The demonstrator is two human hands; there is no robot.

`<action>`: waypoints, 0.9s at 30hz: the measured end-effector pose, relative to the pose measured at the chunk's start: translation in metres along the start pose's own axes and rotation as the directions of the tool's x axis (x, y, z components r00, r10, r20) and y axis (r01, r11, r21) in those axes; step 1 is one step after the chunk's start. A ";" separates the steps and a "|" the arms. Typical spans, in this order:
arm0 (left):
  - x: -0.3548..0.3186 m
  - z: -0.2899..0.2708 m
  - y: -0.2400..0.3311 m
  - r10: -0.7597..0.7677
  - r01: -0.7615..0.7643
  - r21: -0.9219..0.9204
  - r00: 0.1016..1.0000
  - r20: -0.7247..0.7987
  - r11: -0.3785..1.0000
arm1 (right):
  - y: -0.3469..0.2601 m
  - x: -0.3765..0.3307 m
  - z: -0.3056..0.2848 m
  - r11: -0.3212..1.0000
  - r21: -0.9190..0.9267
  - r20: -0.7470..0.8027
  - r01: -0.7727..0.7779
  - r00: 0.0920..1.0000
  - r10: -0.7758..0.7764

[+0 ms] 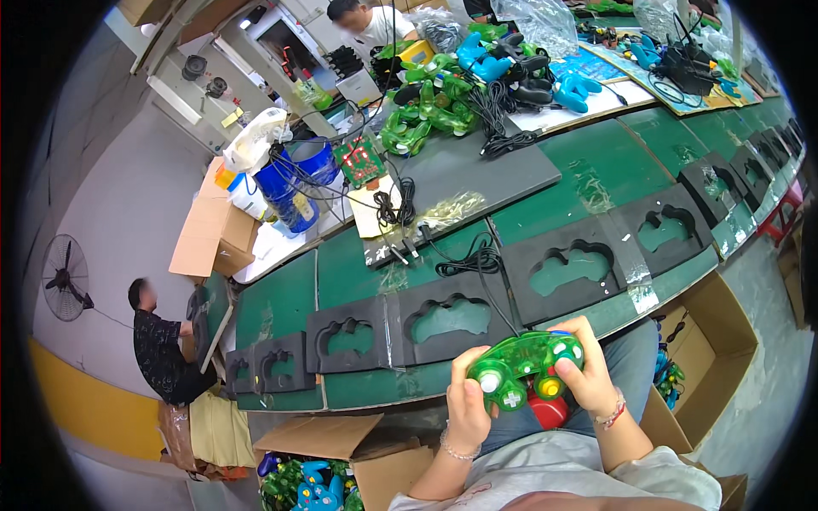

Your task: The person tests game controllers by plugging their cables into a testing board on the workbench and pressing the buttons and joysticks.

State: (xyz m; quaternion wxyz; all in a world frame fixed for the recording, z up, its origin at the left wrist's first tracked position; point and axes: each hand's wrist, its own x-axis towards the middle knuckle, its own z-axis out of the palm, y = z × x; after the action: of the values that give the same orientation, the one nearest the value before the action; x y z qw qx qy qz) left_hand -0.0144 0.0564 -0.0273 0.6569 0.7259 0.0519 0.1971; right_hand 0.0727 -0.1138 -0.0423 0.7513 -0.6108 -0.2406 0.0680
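Observation:
A translucent green game controller [521,368] is held above my lap, its face turned up toward me. My left hand [467,409] grips its left side, the thumb beside the white stick. Around its right side my right hand [590,375] is closed, with the thumb near the buttons. A black cable [501,311] runs from the controller back over the bench to a coil [473,258]. Just beyond the controller lies a black foam tray [426,353] with controller-shaped cutouts. The fingers behind the controller are partly hidden.
Green and blue controllers are heaped on the bench [588,162] at the back. Blue buckets [285,200] and a circuit board [360,162] stand left of them. Open cardboard boxes [396,477] holding controllers flank me. Another person [162,345] sits at far left; one is behind the bench.

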 end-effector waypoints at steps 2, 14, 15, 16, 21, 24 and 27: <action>0.001 0.000 0.002 -0.004 0.003 -0.073 1.000 -0.015 0.997 | -0.001 0.002 0.001 1.000 0.015 0.005 -0.010 1.000 0.010; 0.001 -0.002 0.001 0.005 -0.010 -0.104 0.999 -0.045 0.995 | -0.007 0.006 0.005 1.000 -0.024 0.052 0.014 0.999 -0.013; 0.002 -0.003 0.001 -0.025 0.021 -0.085 0.998 -0.050 0.996 | -0.006 0.005 0.005 0.999 -0.014 0.061 0.038 0.997 -0.037; 0.002 -0.003 0.001 -0.055 0.047 -0.110 0.996 -0.070 0.993 | -0.005 0.004 0.006 0.998 -0.026 0.070 0.051 0.996 -0.049; 0.003 -0.003 -0.001 -0.039 0.036 -0.025 0.990 -0.135 0.999 | 0.005 -0.004 0.011 0.983 0.177 0.113 0.057 0.991 -0.077; 0.002 -0.005 -0.002 -0.143 0.130 -0.206 0.989 -0.048 0.970 | 0.009 -0.006 0.011 0.972 0.232 0.095 -0.023 0.995 0.001; 0.004 -0.013 -0.003 -0.105 0.105 -0.197 0.994 0.007 0.975 | 0.010 -0.006 0.012 0.985 0.170 0.043 0.007 0.999 -0.014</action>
State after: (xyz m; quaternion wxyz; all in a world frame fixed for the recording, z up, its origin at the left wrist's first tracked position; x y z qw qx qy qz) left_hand -0.0153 0.0703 -0.0286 0.7352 0.6530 0.0714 0.1676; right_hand 0.0643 -0.1030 -0.0513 0.7954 -0.5416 -0.2537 0.0978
